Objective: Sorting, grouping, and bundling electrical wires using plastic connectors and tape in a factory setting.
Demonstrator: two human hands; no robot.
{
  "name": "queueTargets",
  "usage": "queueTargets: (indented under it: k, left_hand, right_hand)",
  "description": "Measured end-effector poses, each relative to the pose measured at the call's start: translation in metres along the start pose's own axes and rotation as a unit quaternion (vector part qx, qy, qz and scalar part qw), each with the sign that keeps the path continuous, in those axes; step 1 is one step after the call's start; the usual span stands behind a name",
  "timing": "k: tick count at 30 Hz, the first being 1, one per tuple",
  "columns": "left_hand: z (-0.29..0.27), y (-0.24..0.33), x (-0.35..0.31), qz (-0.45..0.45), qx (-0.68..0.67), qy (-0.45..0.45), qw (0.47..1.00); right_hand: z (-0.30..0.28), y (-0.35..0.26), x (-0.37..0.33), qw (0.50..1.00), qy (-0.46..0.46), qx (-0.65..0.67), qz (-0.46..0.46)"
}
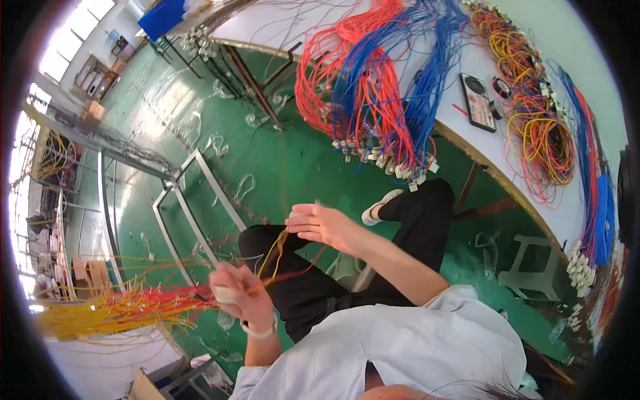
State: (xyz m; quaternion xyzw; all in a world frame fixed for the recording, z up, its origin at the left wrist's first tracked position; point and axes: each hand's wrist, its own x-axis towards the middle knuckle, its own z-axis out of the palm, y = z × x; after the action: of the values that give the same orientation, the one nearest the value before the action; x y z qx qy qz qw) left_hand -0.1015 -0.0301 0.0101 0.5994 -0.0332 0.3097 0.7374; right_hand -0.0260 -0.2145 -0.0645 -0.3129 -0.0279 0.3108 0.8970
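Observation:
My left hand (243, 293) is closed round several thin yellow and red wires, its fingers slightly blurred. A white wrap shows on one finger and a light band on the wrist. In my right hand (323, 225), fingers pressed together, is the end of a few yellow wires (272, 257), which stretch slack between both hands above my lap. A red wire runs out to the right below that hand. Beyond my left hand, a thick bundle of yellow and red wires (127, 307) extends to the left edge. What exactly lies under the right fingertips is hidden.
Red and blue wire bundles (393, 80) with white connectors hang over the table (493, 157). On it lie a phone (477, 101), a tape roll (501, 87) and coiled yellow-red wires (543, 147). A metal frame (193, 207) stands left, a plastic stool (533, 270) right.

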Motion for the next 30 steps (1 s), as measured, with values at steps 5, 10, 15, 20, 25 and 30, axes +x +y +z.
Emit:
queueTargets:
  k: [5,10,15,20,25,30]
  left_hand:
    - [-0.044,0.019,-0.015,0.101,0.182,-0.088,0.974]
    - [-0.042,0.056,0.002,0.161,-0.026,-0.003,0.987]
    - [-0.053,0.048,0.006,0.134,0.049,0.043,0.989]
    - [-0.122,0.098,0.042,0.034,-0.311,-0.021,0.950]
    - [-0.086,0.102,0.059,0.023,-0.407,-0.231,0.884]
    - [-0.093,0.112,0.058,0.065,-0.162,-0.113,0.978]
  right_hand:
    - [-0.080,-0.049,0.067,0.969,0.025,0.246,0.003]
    - [-0.074,-0.034,0.115,0.973,0.127,0.143,0.125]
    - [-0.031,-0.095,0.130,0.941,-0.130,0.307,-0.051]
    - [-0.035,-0.110,0.115,0.978,0.161,0.069,-0.116]
    - [-0.004,-0.065,0.148,0.986,0.132,0.102,0.026]
    - [-0.025,-0.175,0.177,0.917,-0.124,0.314,-0.211]
